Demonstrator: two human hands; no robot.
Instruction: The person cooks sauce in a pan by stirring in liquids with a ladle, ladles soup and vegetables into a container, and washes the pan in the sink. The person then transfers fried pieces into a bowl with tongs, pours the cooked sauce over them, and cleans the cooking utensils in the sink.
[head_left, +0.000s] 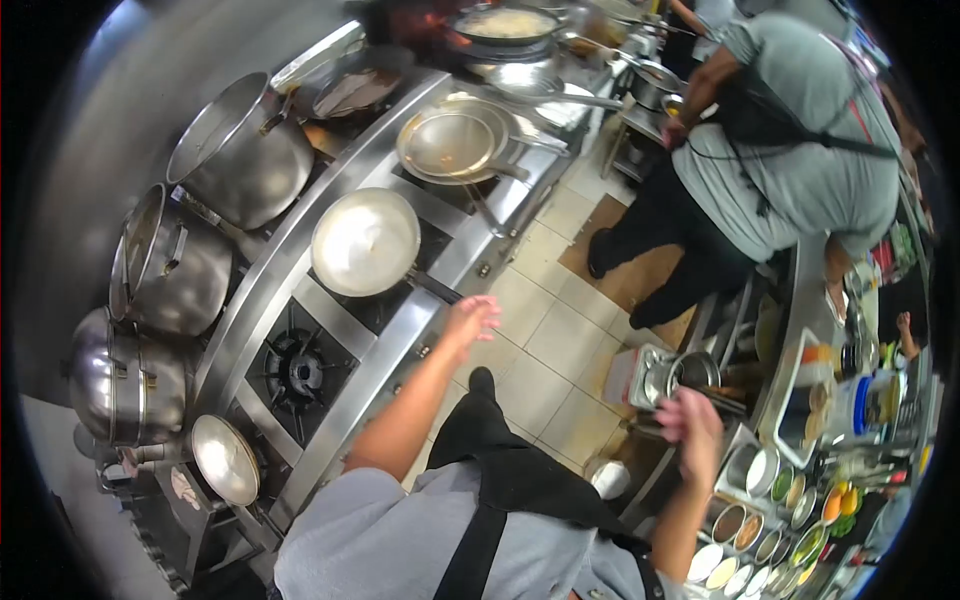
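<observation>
My left hand (474, 322) is at the end of the black handle of a light metal pan (366, 243) on the stove. Its fingers are spread and not wrapped round the handle; whether they touch it is unclear. On the right, my right hand (694, 425) is raised near the counter with the food containers, smeared by motion. Whether it holds anything cannot be made out. A bare burner (300, 368) lies below the pan, and a smaller pan (225, 460) sits at the lower left.
Large steel pots (250, 165) line the back of the stove. Strainers (450, 145) rest farther up, and a pan (507, 24) stands at the top. A co-worker (790, 150) stands at the upper right. Food containers (730, 522) fill the lower right counter.
</observation>
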